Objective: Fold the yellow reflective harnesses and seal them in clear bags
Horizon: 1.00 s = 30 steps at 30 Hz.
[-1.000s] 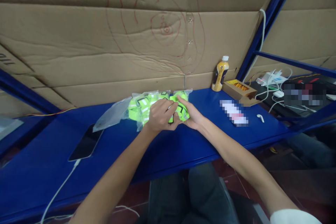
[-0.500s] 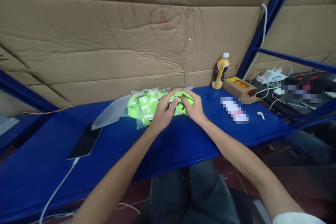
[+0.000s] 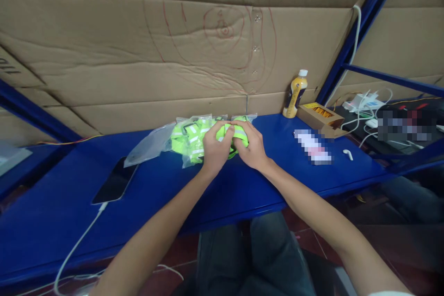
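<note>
My left hand [image 3: 215, 150] and my right hand [image 3: 251, 148] are pressed side by side on a neon green piece with grey reflective strips [image 3: 233, 133], fingers curled over it on the blue shelf [image 3: 243, 189]. Just left of my hands lies a clear plastic bag [image 3: 149, 148] with more of the same green pieces [image 3: 189, 138] at its mouth. Both hands grip the one green piece between them; most of it is hidden under my fingers.
A black phone [image 3: 116, 186] with a white cable [image 3: 74, 249] lies on the shelf at left. At right stand a yellow drink bottle [image 3: 294, 95], an open cardboard box [image 3: 319, 118], a white earbud [image 3: 348, 154] and tangled chargers [image 3: 364, 106]. Cardboard sheets [image 3: 138, 55] wall the back.
My hands have closed in together over the green piece, and my right hand has come over it from the side. The view has shifted slightly.
</note>
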Tool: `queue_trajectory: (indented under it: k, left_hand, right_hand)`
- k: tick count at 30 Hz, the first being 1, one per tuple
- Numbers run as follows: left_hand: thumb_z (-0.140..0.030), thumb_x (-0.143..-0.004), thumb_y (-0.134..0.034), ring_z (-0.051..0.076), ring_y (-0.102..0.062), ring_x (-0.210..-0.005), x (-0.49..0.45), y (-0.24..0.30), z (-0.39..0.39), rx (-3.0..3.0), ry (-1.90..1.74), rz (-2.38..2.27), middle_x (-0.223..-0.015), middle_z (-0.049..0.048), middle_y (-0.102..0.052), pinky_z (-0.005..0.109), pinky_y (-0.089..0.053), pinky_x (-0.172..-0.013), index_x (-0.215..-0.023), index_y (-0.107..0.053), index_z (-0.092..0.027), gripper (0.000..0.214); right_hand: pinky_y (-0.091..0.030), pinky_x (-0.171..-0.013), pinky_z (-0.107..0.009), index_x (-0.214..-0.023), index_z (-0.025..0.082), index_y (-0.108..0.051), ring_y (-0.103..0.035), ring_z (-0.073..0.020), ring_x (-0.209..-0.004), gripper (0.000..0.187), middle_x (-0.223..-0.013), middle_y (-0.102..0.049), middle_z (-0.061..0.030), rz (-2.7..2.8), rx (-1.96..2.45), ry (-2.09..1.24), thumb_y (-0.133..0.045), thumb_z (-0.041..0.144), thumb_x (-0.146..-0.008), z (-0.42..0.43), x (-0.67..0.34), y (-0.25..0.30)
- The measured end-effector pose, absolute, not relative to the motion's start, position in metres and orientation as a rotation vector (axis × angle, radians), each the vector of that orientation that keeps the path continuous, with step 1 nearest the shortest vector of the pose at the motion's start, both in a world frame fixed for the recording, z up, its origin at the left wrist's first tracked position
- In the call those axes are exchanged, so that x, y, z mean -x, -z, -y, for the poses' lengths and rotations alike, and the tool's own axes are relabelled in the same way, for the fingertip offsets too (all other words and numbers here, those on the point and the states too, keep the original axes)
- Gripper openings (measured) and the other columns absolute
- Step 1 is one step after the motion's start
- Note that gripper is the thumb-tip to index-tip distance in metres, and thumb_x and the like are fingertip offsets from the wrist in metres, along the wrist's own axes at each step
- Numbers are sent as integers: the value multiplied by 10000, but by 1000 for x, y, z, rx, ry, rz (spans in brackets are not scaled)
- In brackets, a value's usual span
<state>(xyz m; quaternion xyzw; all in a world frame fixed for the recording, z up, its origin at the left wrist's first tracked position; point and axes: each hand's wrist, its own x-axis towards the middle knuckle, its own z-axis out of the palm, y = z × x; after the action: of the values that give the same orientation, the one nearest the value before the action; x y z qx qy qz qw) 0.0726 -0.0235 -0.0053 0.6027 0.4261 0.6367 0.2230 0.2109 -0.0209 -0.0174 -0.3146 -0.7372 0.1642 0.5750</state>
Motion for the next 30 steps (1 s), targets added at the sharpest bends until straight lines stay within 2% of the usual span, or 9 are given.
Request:
queue_trajectory:
  k: [3,6,9,13,16,18,23,26,30]
  left_hand:
    - [-261,-940,-636,243,-742,-1022,-71,2,27,-1785,-1875,-1193,-1031,45,-793,396,-554,-990,-993,-758,-210,142]
    - [-189,-940,-581,243,-732,-1021,-71,2,32,-2025,-2012,-1241,-1047,68,-777,414,-556,-1000,-1029,-766,-206,206]
    - [-209,-966,-540,260,-721,-1010,-70,5,35,-2261,-2019,-1249,-1085,105,-755,422,-571,-951,-1127,-751,-192,266]
    - [-283,-1027,-490,307,-684,-1071,-64,9,35,-2400,-1924,-1287,-1177,147,-758,485,-541,-971,-1274,-708,-171,349]
    - [-293,-1023,-521,332,-646,-1189,-64,8,33,-2353,-1984,-1356,-1153,119,-775,553,-474,-1113,-1150,-739,-218,264]
    - [-275,-998,-551,327,-647,-1258,-66,7,33,-2266,-2039,-1336,-1154,103,-782,555,-463,-1165,-1079,-744,-231,214]
    - [-270,-1040,-507,246,-734,-1033,-72,10,40,-2009,-2114,-1226,-1064,83,-784,424,-577,-968,-1051,-746,-217,245]
    - [-309,-1112,-412,248,-722,-1070,-71,14,42,-2026,-2138,-1174,-1101,107,-770,421,-568,-976,-1094,-743,-205,347]
    - [-390,-1132,-389,275,-698,-1142,-68,20,37,-2175,-2107,-1162,-1175,150,-745,457,-554,-1027,-1190,-714,-184,389]
  right_hand:
    - [-450,-1205,-454,-1412,274,-672,-628,-298,-1355,474,-1444,-707,-88,1603,632,-621,-664,431,-964,25,-206,16]
    - [-477,-1164,-400,-1205,259,-757,-675,-262,-1272,366,-1331,-756,-57,1278,613,-896,-632,539,-1006,27,-195,16]
    - [-563,-1030,-360,-1029,238,-768,-723,-248,-1133,359,-1116,-791,-38,1056,630,-1159,-785,569,-890,31,-184,17]
    - [-617,-879,-335,-1077,244,-766,-752,-237,-1023,499,-1018,-792,-27,892,612,-1431,-956,523,-709,35,-180,17]
    - [-626,-865,-338,-1123,252,-758,-763,-225,-988,578,-1010,-796,-22,851,563,-1521,-995,513,-664,35,-181,19]
    - [-627,-846,-334,-1132,259,-748,-763,-210,-947,602,-993,-793,-13,854,547,-1563,-1001,526,-656,34,-181,21]
    - [-612,-824,-306,-1088,265,-747,-730,-160,-855,614,-967,-776,27,846,552,-1587,-1050,427,-578,35,-181,20]
    - [-585,-841,-277,-1048,249,-770,-704,-132,-854,565,-969,-774,37,872,572,-1552,-1050,317,-562,36,-182,17]
    - [-558,-814,-266,-1020,237,-777,-686,-126,-830,504,-923,-762,45,921,606,-1518,-1028,300,-587,34,-187,13]
